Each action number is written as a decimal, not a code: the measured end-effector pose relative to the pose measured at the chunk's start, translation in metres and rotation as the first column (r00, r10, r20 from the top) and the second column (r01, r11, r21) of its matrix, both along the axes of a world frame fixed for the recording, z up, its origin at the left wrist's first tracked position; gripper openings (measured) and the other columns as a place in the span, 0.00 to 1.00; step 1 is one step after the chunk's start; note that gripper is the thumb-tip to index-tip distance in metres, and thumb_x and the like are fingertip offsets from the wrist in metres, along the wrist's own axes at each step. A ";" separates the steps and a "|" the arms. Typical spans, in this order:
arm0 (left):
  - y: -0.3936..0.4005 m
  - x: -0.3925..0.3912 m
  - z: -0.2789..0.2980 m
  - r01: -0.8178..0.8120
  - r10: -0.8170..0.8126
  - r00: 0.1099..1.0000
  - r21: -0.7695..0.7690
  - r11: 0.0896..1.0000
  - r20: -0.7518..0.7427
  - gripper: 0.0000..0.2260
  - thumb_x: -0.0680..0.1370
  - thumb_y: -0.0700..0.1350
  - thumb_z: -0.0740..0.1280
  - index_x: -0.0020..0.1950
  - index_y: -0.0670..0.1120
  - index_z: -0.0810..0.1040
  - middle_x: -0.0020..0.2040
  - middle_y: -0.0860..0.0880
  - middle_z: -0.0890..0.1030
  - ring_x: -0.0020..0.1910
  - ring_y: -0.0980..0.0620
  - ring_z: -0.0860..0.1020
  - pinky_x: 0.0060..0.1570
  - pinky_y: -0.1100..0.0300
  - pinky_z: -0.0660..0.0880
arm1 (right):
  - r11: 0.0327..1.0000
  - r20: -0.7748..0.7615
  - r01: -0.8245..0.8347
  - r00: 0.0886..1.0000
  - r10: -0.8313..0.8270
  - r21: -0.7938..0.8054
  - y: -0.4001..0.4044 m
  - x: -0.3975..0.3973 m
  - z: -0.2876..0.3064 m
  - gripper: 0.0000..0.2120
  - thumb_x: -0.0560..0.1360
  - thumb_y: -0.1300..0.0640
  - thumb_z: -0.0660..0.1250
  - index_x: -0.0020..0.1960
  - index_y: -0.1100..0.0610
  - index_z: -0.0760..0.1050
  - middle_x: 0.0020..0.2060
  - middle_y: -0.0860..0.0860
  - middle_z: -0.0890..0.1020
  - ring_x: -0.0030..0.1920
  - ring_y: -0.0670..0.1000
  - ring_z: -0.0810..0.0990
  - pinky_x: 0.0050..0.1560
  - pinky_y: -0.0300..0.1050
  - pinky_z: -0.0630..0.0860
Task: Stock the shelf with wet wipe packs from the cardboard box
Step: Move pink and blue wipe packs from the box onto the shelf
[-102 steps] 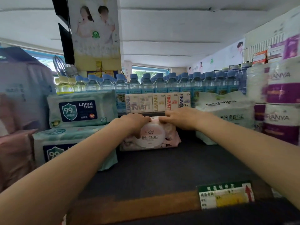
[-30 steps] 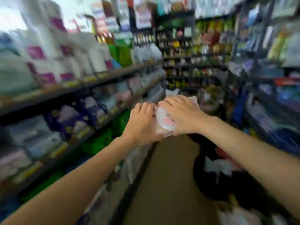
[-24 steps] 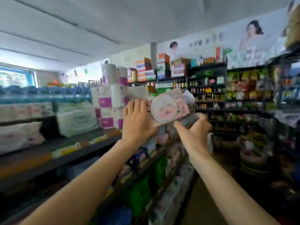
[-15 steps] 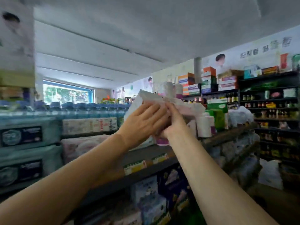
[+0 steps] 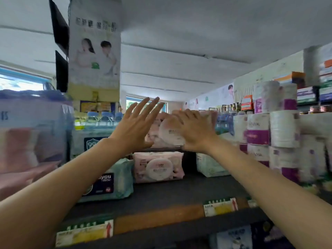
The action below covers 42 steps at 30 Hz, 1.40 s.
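Note:
A pink wet wipe pack [image 5: 168, 132] with a round white lid hovers just above a second, identical pack [image 5: 159, 167] that lies on the dark shelf board [image 5: 179, 193]. My right hand [image 5: 194, 130] holds the upper pack, fingers curled over its top right part. My left hand [image 5: 133, 128] is flat against the pack's left end, fingers straight and spread upward. The cardboard box is out of view.
Teal wipe packs [image 5: 107, 182] are stacked left of the pink ones, a pale green pack [image 5: 208, 166] sits right. Toilet paper rolls [image 5: 283, 130] fill the right end, water bottles [image 5: 100, 117] stand behind. Price tags [image 5: 221, 206] line the shelf's front edge.
I turned from the aisle back to the shelf, carrying a second pink pack in both hands. It now hangs above the first pack, and my left fingers have straightened.

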State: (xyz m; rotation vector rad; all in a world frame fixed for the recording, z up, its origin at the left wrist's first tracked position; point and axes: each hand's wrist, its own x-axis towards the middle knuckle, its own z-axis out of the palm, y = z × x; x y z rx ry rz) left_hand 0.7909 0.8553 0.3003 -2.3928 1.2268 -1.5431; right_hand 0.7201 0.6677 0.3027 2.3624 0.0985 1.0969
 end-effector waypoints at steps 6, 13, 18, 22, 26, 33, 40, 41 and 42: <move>-0.023 0.025 -0.011 -0.369 0.376 0.927 0.181 0.912 -0.008 0.53 0.69 0.69 0.63 0.75 0.42 0.35 0.77 0.45 0.43 0.77 0.44 0.43 0.71 0.42 0.34 | 0.952 -0.110 -0.240 0.958 0.264 0.191 -0.004 0.041 -0.006 0.50 0.68 0.39 0.70 0.76 0.55 0.44 0.72 0.54 0.61 0.71 0.55 0.60 0.71 0.49 0.54; -0.033 0.042 -0.014 -0.353 0.355 0.935 0.126 0.927 0.008 0.47 0.69 0.69 0.61 0.76 0.43 0.47 0.75 0.45 0.53 0.75 0.45 0.52 0.68 0.42 0.31 | 0.946 -0.094 -0.298 0.946 0.311 0.132 -0.019 0.063 -0.009 0.50 0.67 0.37 0.69 0.76 0.55 0.45 0.69 0.53 0.66 0.67 0.55 0.65 0.69 0.51 0.58; -0.052 0.057 -0.010 -0.384 0.370 0.913 0.054 0.922 0.171 0.45 0.60 0.70 0.69 0.64 0.41 0.61 0.58 0.44 0.75 0.57 0.45 0.75 0.66 0.44 0.65 | 0.954 0.129 -0.296 0.945 0.301 -0.051 -0.034 0.088 -0.014 0.47 0.59 0.39 0.75 0.70 0.58 0.63 0.58 0.55 0.76 0.55 0.58 0.74 0.58 0.50 0.65; -0.061 0.078 -0.012 -0.347 0.346 0.910 -0.037 0.937 0.227 0.44 0.52 0.67 0.74 0.57 0.41 0.66 0.49 0.45 0.79 0.45 0.46 0.78 0.52 0.50 0.74 | 0.956 0.285 -0.258 0.914 0.288 -0.139 -0.037 0.107 -0.015 0.49 0.51 0.46 0.79 0.67 0.57 0.62 0.54 0.54 0.77 0.51 0.53 0.67 0.49 0.47 0.58; -0.070 0.100 -0.018 -0.419 0.412 0.885 -0.015 0.908 0.216 0.45 0.51 0.64 0.76 0.56 0.40 0.66 0.48 0.43 0.77 0.45 0.44 0.75 0.52 0.50 0.63 | 0.961 0.269 -0.256 0.923 0.274 -0.101 -0.044 0.136 -0.024 0.45 0.57 0.52 0.77 0.69 0.58 0.61 0.54 0.53 0.68 0.50 0.53 0.67 0.47 0.48 0.60; -0.084 0.107 -0.033 -0.457 0.480 0.877 0.267 0.848 -0.024 0.36 0.73 0.52 0.67 0.72 0.39 0.53 0.66 0.42 0.63 0.64 0.43 0.64 0.64 0.51 0.62 | 0.988 -0.209 -0.157 0.966 0.155 0.004 -0.054 0.155 -0.036 0.49 0.65 0.42 0.72 0.74 0.58 0.49 0.68 0.55 0.63 0.65 0.57 0.64 0.65 0.53 0.65; -0.085 0.070 -0.014 -0.471 0.549 0.819 0.347 0.811 -0.169 0.38 0.73 0.54 0.68 0.74 0.42 0.52 0.73 0.41 0.57 0.73 0.41 0.58 0.72 0.45 0.54 | 0.994 -0.376 0.016 0.926 0.027 0.111 -0.039 0.106 -0.018 0.39 0.71 0.52 0.70 0.74 0.52 0.51 0.71 0.54 0.61 0.71 0.56 0.60 0.71 0.54 0.59; -0.084 0.061 -0.015 -0.444 0.511 0.844 0.323 0.835 -0.160 0.36 0.74 0.54 0.68 0.74 0.42 0.53 0.73 0.41 0.58 0.72 0.41 0.59 0.71 0.45 0.55 | 0.989 -0.371 0.052 0.929 0.002 0.135 -0.041 0.093 -0.020 0.38 0.72 0.51 0.68 0.75 0.52 0.51 0.71 0.54 0.61 0.71 0.57 0.60 0.72 0.55 0.58; -0.083 0.052 -0.016 -0.403 0.459 0.876 0.300 0.865 -0.148 0.35 0.74 0.53 0.67 0.73 0.42 0.54 0.72 0.42 0.60 0.72 0.41 0.60 0.70 0.45 0.57 | 0.983 -0.366 0.097 0.930 -0.033 0.157 -0.042 0.076 -0.019 0.37 0.73 0.49 0.67 0.75 0.53 0.51 0.72 0.55 0.60 0.72 0.57 0.59 0.72 0.55 0.57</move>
